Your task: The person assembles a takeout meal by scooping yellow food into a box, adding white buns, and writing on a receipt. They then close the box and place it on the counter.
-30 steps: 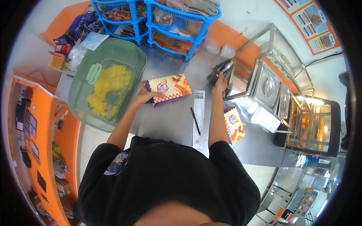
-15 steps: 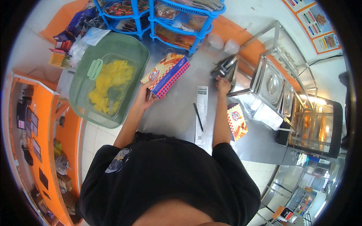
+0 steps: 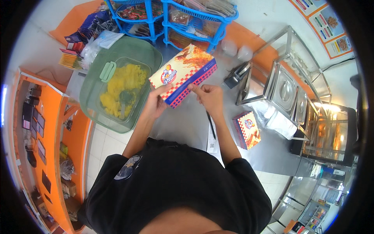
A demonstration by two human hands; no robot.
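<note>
My left hand (image 3: 156,102) grips the near left end of a printed cardboard food box (image 3: 181,74), cream and red on top with a blue, checkered side. Against that side, my right hand (image 3: 208,98) is closed in a pinch, thumb and finger together. Whatever it pinches is too small to make out. On the counter behind the right hand stands a black tape dispenser-like device (image 3: 235,76). A second food box (image 3: 247,130) of the same print rests right of my right forearm. A black pen (image 3: 211,124) lies on a paper slip (image 3: 211,145), partly hidden by that forearm.
A green tub (image 3: 86,91) with yellow food and a serving scoop stands at left. Blue tiered racks (image 3: 191,32) hold packets at the back. On the right are a metal frame with lidded steel pans (image 3: 283,89) and a lit glass display case (image 3: 329,130).
My right hand has left the black device and come left to the food box's side. My left hand has raised the box and brought it rightward.
</note>
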